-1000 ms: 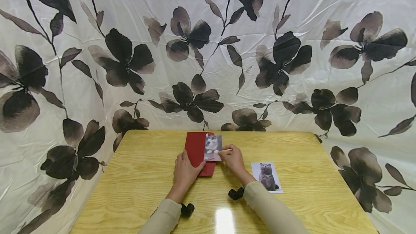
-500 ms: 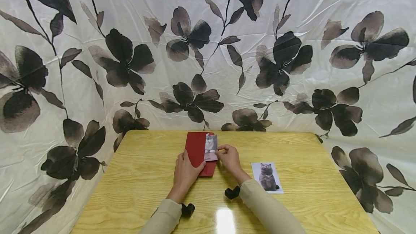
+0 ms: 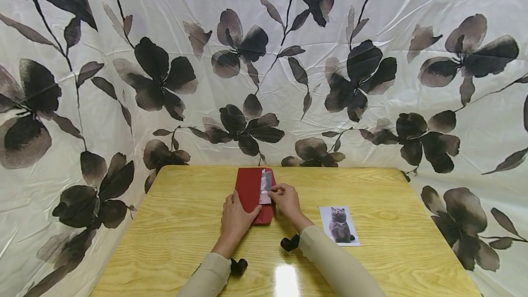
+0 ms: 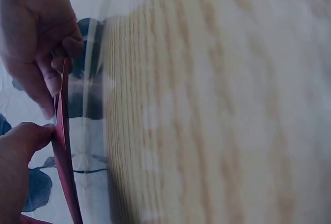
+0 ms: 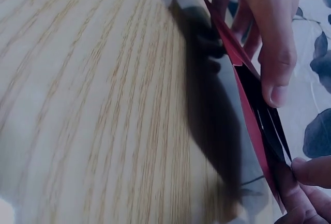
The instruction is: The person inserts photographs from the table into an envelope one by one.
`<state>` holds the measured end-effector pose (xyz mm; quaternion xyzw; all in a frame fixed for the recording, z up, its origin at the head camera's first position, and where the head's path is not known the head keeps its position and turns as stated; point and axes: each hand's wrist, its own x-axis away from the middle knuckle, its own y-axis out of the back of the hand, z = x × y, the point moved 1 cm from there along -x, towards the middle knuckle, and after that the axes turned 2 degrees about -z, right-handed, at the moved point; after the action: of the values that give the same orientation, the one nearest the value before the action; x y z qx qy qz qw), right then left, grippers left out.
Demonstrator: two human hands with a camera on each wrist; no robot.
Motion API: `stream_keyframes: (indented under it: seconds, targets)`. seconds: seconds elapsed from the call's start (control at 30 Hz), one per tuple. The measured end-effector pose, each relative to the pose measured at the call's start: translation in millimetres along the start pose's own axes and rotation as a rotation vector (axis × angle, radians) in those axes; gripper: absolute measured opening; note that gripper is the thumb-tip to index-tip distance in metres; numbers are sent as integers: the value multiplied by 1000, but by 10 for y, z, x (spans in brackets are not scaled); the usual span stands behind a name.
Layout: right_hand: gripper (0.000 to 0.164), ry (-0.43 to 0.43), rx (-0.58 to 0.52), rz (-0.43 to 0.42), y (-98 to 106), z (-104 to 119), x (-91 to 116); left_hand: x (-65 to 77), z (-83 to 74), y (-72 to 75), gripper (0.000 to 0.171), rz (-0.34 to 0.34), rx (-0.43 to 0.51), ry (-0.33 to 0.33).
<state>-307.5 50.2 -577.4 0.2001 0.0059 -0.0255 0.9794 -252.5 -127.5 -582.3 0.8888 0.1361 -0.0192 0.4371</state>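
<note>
A red paper envelope lies near the far edge of the table. My left hand holds it from the near left, thumb on its front by the opening; this thumb shows against the red edge in the left wrist view. A photo of a cat is partly inside the envelope, only a narrow strip showing. My right hand pinches the photo's right edge between thumb and fingers. In the right wrist view the envelope's red side stands apart from the dark photo edges, and the right thumb grips at the lower right.
A second photo, of a seated grey cat, lies flat on the table to the right, beside the right forearm. The wooden table ends at a floral-patterned cloth behind and at the sides. Black wrist cameras sit below both hands.
The right hand has moved left with the photo, sliding it further into the envelope, so less of the picture shows. The left hand and the second photo have stayed in place.
</note>
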Motion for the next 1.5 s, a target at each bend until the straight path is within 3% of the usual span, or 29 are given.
stream_keyframes:
  seconds: [0.6,1.2,1.5]
  targets:
    - [17,-26,65,0,-184,46,-12,12,2,10,107,-12,3,-9]
    - [12,18,170,-49,-262,52,53,26,-2,-7,104,-11,9,2]
    - [12,27,173,-43,-252,60,46,20,-7,-2,105,-18,12,5]
